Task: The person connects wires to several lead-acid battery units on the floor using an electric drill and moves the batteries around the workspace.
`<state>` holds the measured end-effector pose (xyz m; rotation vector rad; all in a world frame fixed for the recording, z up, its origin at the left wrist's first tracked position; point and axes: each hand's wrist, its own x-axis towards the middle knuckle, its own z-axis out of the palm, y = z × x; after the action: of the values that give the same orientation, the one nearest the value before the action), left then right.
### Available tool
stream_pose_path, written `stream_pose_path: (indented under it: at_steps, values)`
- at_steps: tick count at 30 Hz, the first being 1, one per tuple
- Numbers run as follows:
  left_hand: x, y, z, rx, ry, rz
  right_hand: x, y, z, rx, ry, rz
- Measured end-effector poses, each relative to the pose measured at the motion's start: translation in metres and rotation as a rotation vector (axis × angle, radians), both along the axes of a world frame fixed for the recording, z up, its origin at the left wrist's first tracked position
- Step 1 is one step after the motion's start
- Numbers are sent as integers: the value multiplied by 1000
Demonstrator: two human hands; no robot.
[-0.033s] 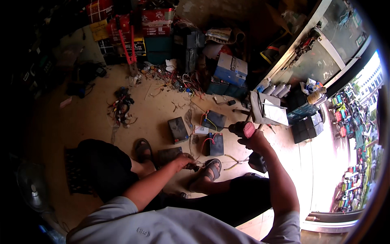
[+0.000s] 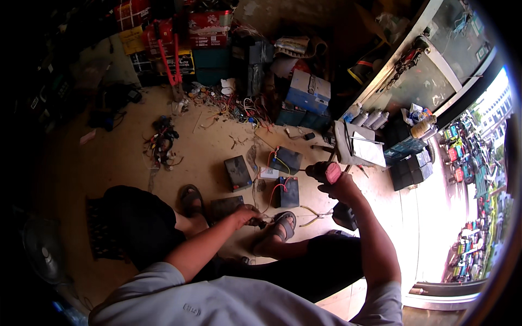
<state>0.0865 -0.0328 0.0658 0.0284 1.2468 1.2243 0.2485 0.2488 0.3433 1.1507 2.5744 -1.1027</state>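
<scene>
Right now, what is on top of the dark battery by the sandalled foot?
On top of the battery a red wire loops up from its near corner. Its terminals are too small to tell. The right hand with the red-ended tool is just beside it.

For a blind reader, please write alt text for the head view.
A seated person's right hand grips a red-capped tool, and the left hand holds a small dark part, above black batteries on a cluttered workshop floor.

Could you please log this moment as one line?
left hand: gripping small dark part by sandal | right hand: holding power tool | batteries on floor
</scene>
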Motion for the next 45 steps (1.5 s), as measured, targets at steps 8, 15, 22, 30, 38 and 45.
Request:
stream_pose_path:
  at_steps: [8,15,22,30,38,45]
  values:
    - [10,4,-30,-56,56,59,2,0,-1,-37,-34,-20]
    - [8,-3,-46,12,36,87,1,5,-12,-56,16,27]
    - [9,-4,-35,61,17,86,2,13,-27,-112,21,-8]
    - [4,-3,-30,124,1,110,-2,16,-33,-85,-41,17]
    - [-2,-7,-47,58,132,109,-6,21,-42,-109,-31,10]
    - [-5,-11,-64,73,229,160,-9,16,-37,-128,-23,1]
